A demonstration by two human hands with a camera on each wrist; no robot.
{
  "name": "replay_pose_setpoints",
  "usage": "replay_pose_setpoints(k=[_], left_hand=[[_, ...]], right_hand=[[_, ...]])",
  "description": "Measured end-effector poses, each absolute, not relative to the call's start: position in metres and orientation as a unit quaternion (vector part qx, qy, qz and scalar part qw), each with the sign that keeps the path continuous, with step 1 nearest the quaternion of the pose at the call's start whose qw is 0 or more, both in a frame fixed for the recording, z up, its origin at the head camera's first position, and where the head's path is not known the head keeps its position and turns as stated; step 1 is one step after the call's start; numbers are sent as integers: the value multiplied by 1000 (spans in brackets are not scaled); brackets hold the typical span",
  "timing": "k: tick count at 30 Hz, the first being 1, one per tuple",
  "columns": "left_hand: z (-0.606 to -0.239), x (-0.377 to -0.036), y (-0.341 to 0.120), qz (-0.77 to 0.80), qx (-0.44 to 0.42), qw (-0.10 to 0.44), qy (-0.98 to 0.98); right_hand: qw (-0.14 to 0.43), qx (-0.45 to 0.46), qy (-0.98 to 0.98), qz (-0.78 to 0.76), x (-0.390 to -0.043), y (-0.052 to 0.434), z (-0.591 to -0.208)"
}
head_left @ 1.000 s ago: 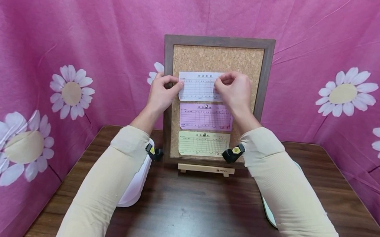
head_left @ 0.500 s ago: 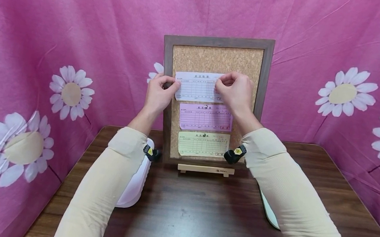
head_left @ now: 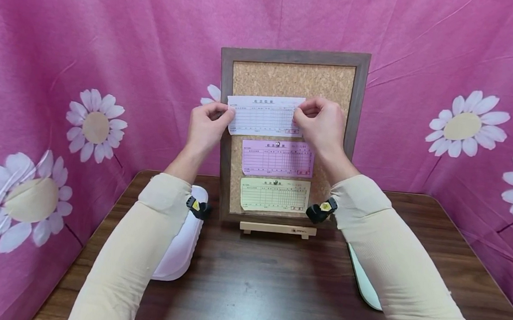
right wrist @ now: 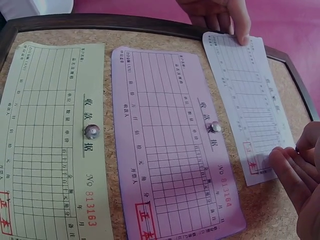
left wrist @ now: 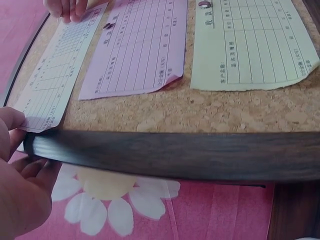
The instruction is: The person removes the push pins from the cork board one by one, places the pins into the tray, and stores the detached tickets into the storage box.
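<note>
Desk point(head_left: 264, 286), dark wood: carries two white trays, one under the left forearm point(head_left: 182, 244), one under the right forearm point(head_left: 362, 279).

Easel foot point(head_left: 277, 228), pale wood, below and between the hands: bears the cork board point(head_left: 290, 80), dark-framed, upright.

Yellow slip point(head_left: 274, 195), lowest on the cork, held by a pin point(right wrist: 91, 131).

Purple slip point(head_left: 277, 158), just above the yellow one, just below the hands, pinned at its heading point(right wrist: 215, 127).

White slip point(head_left: 264, 116), between the hands, flat against the cork; its left end overlaps the frame.

Left hand point(head_left: 206, 125): fingers curled, pinching the slip's left end at the frame edge.

Right hand point(head_left: 320, 122): fingers curled, pinching the slip's right end.

Pink cloth point(head_left: 87, 66) with white daisies, behind and around.
</note>
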State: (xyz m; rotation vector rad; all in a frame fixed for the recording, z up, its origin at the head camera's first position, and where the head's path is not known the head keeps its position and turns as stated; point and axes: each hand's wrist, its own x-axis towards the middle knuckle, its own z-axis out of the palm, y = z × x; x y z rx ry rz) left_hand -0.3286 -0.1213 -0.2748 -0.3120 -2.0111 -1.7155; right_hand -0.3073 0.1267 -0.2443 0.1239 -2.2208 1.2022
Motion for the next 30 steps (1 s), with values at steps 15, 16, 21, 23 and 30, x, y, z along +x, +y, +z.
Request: replay_pose_setpoints(k=[15, 16, 21, 23, 30], left_hand=[[-278, -328, -132, -650, -113, 223, -718], [-279, -328, -133, -649, -112, 223, -719], [-280, -328, -135, -646, -109, 231, -719], [-280, -328, -136, -647, -106, 236, -717], [-281, -329, -140, -654, -98, 249, -708]], right_hand=[[310, 64, -838, 444, -305, 133, -248], [311, 64, -838, 444, -305, 133, -249], [313, 58, -839, 442, -306, 137, -252], [313, 60, -840, 440, -306, 139, -253], [309, 69, -837, 447, -306, 142, -254]])
